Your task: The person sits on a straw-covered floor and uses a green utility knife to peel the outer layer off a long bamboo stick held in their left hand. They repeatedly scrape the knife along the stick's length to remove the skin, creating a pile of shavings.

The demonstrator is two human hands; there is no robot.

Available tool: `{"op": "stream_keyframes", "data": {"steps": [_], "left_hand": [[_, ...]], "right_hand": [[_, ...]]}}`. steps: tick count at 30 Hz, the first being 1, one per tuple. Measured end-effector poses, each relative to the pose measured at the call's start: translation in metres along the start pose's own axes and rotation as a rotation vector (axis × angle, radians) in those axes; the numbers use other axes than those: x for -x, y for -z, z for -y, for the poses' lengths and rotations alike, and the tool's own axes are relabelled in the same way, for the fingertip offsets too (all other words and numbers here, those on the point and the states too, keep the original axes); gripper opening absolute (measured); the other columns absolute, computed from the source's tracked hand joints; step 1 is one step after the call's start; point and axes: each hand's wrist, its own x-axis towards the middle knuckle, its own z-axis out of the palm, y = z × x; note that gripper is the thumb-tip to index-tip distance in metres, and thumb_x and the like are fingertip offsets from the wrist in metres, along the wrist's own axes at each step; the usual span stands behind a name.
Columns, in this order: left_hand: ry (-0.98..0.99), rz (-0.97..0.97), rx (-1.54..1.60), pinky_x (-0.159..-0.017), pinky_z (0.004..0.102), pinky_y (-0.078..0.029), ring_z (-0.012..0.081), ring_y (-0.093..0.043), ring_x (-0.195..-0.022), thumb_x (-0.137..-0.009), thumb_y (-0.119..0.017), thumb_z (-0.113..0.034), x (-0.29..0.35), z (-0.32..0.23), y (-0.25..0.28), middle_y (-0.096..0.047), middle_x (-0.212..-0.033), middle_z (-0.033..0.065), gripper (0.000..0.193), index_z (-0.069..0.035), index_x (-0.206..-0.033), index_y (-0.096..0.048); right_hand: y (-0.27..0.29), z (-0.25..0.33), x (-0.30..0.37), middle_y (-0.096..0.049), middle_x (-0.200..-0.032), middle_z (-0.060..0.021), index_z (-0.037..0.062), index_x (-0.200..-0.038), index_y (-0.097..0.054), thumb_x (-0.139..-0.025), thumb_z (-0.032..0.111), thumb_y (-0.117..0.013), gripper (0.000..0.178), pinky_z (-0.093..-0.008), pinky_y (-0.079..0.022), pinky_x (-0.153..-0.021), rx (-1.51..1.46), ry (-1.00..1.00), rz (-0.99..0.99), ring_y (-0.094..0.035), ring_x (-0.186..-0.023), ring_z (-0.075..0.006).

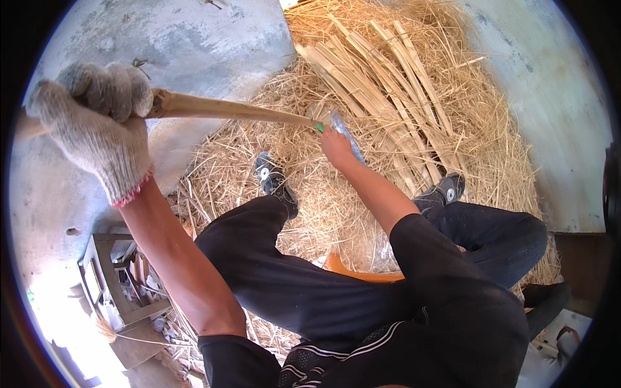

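Observation:
My left hand (97, 110), in a grey knitted glove with a red edge, is wrapped round a long bamboo pole (226, 108). The pole runs sideways from the far left and narrows toward the middle. At its thin end is my bare right hand (336, 145), closed, with a bit of something green (319, 127) showing at the fingers. What the fingers hold is mostly hidden. Just right of that hand, a bluish, shiny long piece (348, 137) lies partly behind the wrist; I cannot tell its kind.
Split bamboo strips (381, 84) lie in a pile on straw (498, 142) at the far right. My shoes (275, 178) rest on the straw. Part of an orange seat (362, 271) shows beneath me. A wooden frame (123, 278) with scraps stands at the left, by the pale wall (162, 45).

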Motion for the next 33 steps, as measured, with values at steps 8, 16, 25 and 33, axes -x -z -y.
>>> {"op": "stream_keyframes", "data": {"steps": [8,16,25,33], "left_hand": [[-0.03,0.024,0.033,-0.031,0.0264,-0.026,0.0091,-0.027,-0.036,-0.062,-0.065,-0.076,0.004,-0.005,0.039,-0.03,-0.046,-0.0061,0.063,-0.018,-0.057,-0.041],[-0.058,-0.048,-0.019,-0.035,0.0261,-0.024,0.0088,-0.025,-0.039,-0.064,-0.061,-0.079,-0.001,0.005,0.028,-0.028,-0.048,-0.0063,0.064,-0.019,-0.062,-0.041],[-0.03,-0.093,0.051,-0.037,0.0315,-0.028,0.0136,-0.031,-0.041,-0.09,-0.052,-0.058,-0.011,0.006,-0.004,-0.035,-0.053,-0.0025,0.052,-0.01,-0.071,-0.049],[-0.017,-0.075,0.229,-0.029,0.025,-0.031,0.0095,-0.033,-0.031,-0.09,-0.057,-0.054,-0.03,0.022,-0.042,-0.034,-0.046,-0.0038,0.047,-0.014,-0.07,-0.045]], "right_hand": [[0.014,-0.007,-0.002,-0.053,-0.062,-0.0077,0.0012,-0.105,-0.048,-0.1,0.038,-0.039,0.039,-0.0351,-0.047,-0.044,-0.703,-0.083,0.42,-0.053,-0.046,-0.0205],[-0.005,-0.057,0.089,-0.052,-0.06,-0.0089,-0.0015,-0.117,-0.053,-0.1,0.049,-0.034,0.056,-0.0436,-0.049,-0.06,-0.278,0.003,0.506,-0.056,-0.052,-0.0213],[-0.024,-0.168,0.179,-0.064,-0.083,-0.0239,-0.0052,-0.101,-0.056,-0.082,0.03,-0.063,0.04,-0.047,-0.051,-0.071,-0.01,-0.087,0.112,-0.064,-0.079,-0.0391],[0.021,-0.182,0.134,-0.059,-0.066,-0.0094,0.0039,-0.096,-0.052,-0.081,0.007,-0.059,0.018,-0.0285,-0.047,-0.045,-1.279,-0.556,0.403,-0.053,-0.047,-0.0113]]}}
